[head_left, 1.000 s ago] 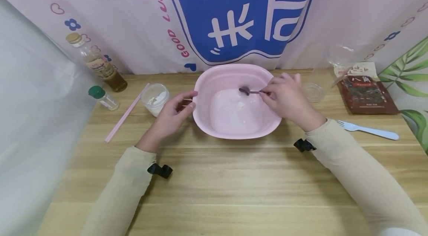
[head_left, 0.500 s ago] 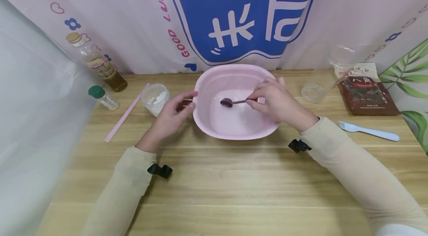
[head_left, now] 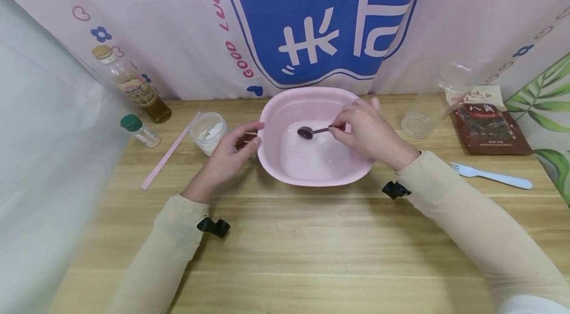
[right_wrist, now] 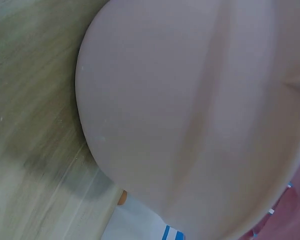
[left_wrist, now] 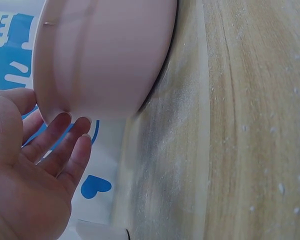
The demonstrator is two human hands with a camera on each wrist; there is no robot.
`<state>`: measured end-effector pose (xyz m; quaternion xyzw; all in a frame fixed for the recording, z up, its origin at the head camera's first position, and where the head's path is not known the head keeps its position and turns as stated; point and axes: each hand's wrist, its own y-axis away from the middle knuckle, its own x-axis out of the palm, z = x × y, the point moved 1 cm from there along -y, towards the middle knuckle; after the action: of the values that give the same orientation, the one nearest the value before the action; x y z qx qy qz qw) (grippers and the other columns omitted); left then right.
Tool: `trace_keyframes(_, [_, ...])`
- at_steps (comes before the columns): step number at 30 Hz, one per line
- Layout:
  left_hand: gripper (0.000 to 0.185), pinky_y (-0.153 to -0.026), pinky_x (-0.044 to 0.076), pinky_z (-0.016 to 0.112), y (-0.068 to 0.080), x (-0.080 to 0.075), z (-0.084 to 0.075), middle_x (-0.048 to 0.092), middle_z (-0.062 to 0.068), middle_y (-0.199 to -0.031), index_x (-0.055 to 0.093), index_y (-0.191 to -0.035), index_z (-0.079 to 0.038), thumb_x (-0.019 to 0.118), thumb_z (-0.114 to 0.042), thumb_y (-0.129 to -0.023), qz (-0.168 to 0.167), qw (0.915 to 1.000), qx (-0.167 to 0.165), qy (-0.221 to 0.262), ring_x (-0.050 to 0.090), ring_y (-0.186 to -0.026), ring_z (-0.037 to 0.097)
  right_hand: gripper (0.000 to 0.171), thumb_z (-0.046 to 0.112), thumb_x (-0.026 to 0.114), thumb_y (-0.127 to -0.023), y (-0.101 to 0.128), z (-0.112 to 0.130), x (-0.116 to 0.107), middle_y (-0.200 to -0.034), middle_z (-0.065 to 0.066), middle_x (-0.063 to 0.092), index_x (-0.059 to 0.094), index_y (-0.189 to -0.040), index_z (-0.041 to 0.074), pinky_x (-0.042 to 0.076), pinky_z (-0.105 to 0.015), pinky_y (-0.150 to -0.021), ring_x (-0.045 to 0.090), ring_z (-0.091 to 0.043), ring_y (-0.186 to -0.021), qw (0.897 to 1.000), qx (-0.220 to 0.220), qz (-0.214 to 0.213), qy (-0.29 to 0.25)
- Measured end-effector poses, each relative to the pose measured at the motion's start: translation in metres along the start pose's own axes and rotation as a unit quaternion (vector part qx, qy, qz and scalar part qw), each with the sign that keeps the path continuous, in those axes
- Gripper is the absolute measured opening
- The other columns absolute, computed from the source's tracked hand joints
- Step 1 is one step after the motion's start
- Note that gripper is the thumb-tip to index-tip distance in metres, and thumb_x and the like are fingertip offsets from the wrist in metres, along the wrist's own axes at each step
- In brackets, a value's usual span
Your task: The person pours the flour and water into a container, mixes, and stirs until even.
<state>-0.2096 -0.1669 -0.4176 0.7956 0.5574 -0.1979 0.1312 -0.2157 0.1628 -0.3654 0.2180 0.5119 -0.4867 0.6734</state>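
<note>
In the head view a pink plastic basin stands at the table's far side, with white, wet-looking stuff across its floor. My left hand holds its left rim, thumb at the edge and fingers curled against the outside under the lip, as the left wrist view shows. Over the basin, my right hand pinches the handle of a small dark spoon, its bowl low inside and pointing left. The right wrist view is mostly the basin's outer wall; a bit of the right hand shows at its lower corner, and the spoon is hidden there.
Left of the basin are a jar of white powder, pink chopsticks, a green-capped shaker and an oil bottle. To the right are a clear plastic cup, a brown star anise packet and a blue fork.
My right hand has moved left over the basin, carrying the spoon from its far right part toward the middle; it shifts only slightly in the last half second. The left hand stays at the rim.
</note>
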Motion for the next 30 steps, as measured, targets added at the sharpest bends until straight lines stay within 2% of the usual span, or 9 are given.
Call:
trace_keyframes(7, [0.046,-0.106,0.056,0.043,0.001,0.002,0.001,0.060,0.011,-0.154,0.054,-0.157,-0.014,0.058,-0.026,-0.113,0.002,0.9999,-0.011,-0.002,0.064,-0.132,0.030,0.013,0.016,0.075,-0.097,-0.007,-0.001,0.003,-0.090,-0.005,0.082,0.084,-0.093,0.009,0.032,-0.051,-0.094,0.063,-0.031,-0.095,1.000,0.015,-0.001,0.009])
trace_keyframes(12, [0.046,-0.103,0.057,0.037,0.000,0.002,0.001,0.062,0.014,-0.152,0.055,-0.156,-0.011,0.058,-0.023,-0.113,-0.001,1.0000,-0.005,-0.003,0.065,-0.131,0.032,0.014,0.017,0.074,-0.099,-0.016,0.004,0.006,-0.090,-0.003,0.082,0.085,-0.094,0.009,0.032,-0.052,-0.096,0.065,-0.028,-0.092,0.999,0.018,0.036,-0.001])
trace_keyframes(15, [0.046,-0.102,0.056,0.033,0.000,0.002,0.002,0.062,0.017,-0.152,0.055,-0.156,-0.008,0.057,-0.022,-0.113,-0.003,1.0000,-0.003,-0.002,0.065,-0.131,0.035,0.013,0.017,0.075,-0.099,-0.019,0.009,0.008,-0.090,-0.002,0.082,0.085,-0.096,0.010,0.031,-0.055,-0.103,0.066,-0.026,-0.088,0.998,0.018,0.058,-0.012])
trace_keyframes(20, [0.046,-0.098,0.055,0.024,0.002,0.000,0.003,0.060,0.020,-0.153,0.054,-0.156,-0.005,0.057,-0.017,-0.112,-0.005,1.0000,-0.001,0.002,0.064,-0.133,0.038,0.013,0.018,0.074,-0.100,-0.018,0.014,0.012,-0.095,-0.003,0.082,0.085,-0.100,0.009,0.032,-0.057,-0.112,0.067,-0.027,-0.095,0.997,0.003,0.076,-0.033])
trace_keyframes(27, [0.046,-0.097,0.055,0.021,0.002,0.000,0.002,0.059,0.018,-0.155,0.054,-0.156,-0.006,0.058,-0.018,-0.112,-0.005,1.0000,0.006,0.003,0.064,-0.134,0.037,0.011,0.018,0.078,-0.099,-0.006,0.013,0.010,-0.096,-0.002,0.082,0.085,-0.101,0.010,0.036,-0.049,-0.101,0.067,-0.029,-0.098,0.997,-0.017,0.071,-0.040])
trace_keyframes(30, [0.046,-0.097,0.055,0.021,0.001,0.000,0.001,0.059,0.016,-0.155,0.054,-0.156,-0.007,0.058,-0.019,-0.112,-0.005,1.0000,0.008,0.001,0.064,-0.133,0.036,0.010,0.018,0.077,-0.099,-0.001,0.010,0.008,-0.095,-0.002,0.081,0.085,-0.100,0.011,0.035,-0.051,-0.104,0.067,-0.027,-0.101,0.997,-0.017,0.067,-0.035])
